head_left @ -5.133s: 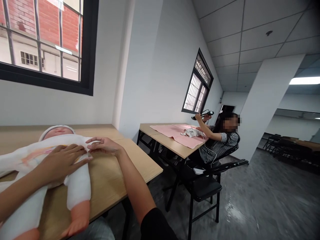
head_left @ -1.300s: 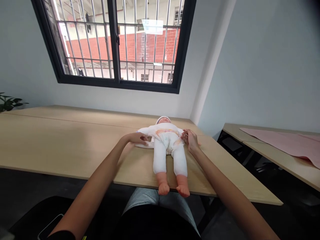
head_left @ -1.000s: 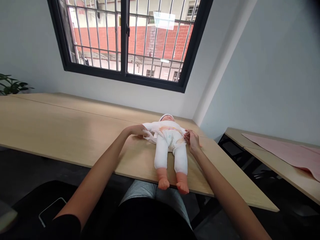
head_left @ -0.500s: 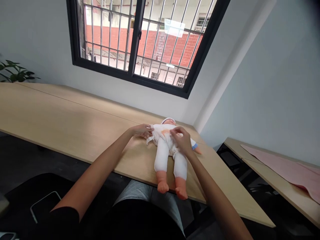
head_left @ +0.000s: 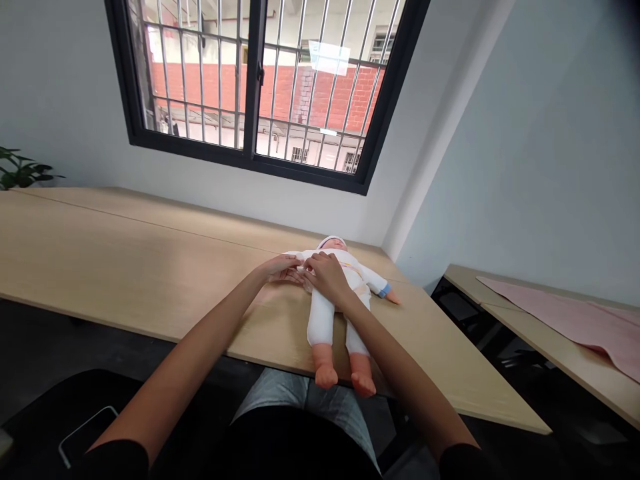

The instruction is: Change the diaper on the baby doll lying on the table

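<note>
A baby doll (head_left: 320, 320) in white clothes and a white cap lies on its back on the wooden table (head_left: 200, 267), its bare feet over the front edge. My left hand (head_left: 284, 268) is at the doll's side, its fingers pinched on a piece of white cloth. Close beside it, almost touching, my right hand (head_left: 324, 272) reaches across the doll's belly with bent fingers at the same cloth. The fingertips partly hide the cloth. One doll arm with a blue cuff (head_left: 385, 291) stretches out to the right.
A second table at the right bears a pink cloth (head_left: 560, 317). Behind the table are a wall and a barred window (head_left: 250, 157). A plant (head_left: 23, 170) stands at the far left; a phone (head_left: 87, 433) lies at the lower left.
My right hand has moved left across the doll's belly to my left hand. The doll's blue-cuffed arm is more exposed. The view has shifted slightly.
</note>
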{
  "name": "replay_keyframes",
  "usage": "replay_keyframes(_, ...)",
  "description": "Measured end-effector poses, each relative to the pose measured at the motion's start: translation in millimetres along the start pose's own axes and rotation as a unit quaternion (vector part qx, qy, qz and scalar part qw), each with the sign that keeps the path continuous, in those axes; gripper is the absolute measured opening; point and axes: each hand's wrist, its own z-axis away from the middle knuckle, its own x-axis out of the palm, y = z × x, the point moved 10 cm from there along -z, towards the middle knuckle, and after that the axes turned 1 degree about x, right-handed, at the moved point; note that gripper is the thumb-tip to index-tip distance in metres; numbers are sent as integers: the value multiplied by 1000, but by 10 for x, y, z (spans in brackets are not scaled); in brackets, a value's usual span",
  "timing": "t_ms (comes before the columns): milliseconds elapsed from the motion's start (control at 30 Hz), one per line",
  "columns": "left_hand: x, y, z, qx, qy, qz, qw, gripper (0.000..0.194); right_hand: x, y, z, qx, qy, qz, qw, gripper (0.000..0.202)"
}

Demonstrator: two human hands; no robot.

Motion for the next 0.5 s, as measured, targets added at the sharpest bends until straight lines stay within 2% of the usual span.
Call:
replay_keyframes(67,-29,-42,-20,0,24,-21,1000,33,14,95,17,15,3,-30,999,19)
replay_keyframes(133,-86,-30,-35,25,71,-41,996,29,19,175,35,31,16,-53,998,27)
replay_keyframes(200,-125,58,-32,77,126,-53,988,28,-6,240,55,49,44,-61,996,31)
replay_keyframes(267,-78,181,-22,138,152,-56,977,34,-53,293,80,66,79,-63,993,30)
replay_keyframes(333,62,267,-41,176,129,-55,974,37,-111,321,107,71,116,-76,988,27)
replay_keyframes(400,223,287,-80,183,83,-51,978,40,-179,330,137,66,154,-92,982,25)
replay_keyframes(500,372,258,-114,167,28,-43,985,61,-276,326,191,55,208,-106,971,25)
